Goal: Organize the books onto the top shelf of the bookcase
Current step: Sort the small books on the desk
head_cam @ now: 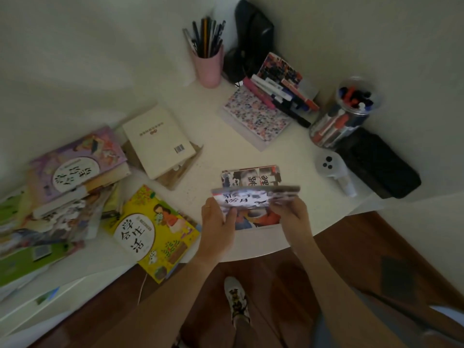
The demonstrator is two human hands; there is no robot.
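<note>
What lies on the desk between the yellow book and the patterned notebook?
In the head view, bare desk, with the cream book just left of that line.

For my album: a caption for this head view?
Both hands, left hand and right hand, lift a thin picture book above the white desk.

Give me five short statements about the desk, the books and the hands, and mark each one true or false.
1. Both hands hold the small picture book, the left hand at its left edge and the right hand at its right edge. True.
2. The pink cup is empty. False: it holds pens and pencils.
3. The yellow book hangs partly over the desk's front edge. True.
4. The cream book stands upright. False: it lies flat on top of another book.
5. The clear jar of markers is left of the pink cup. False: it is far to the right.
</note>
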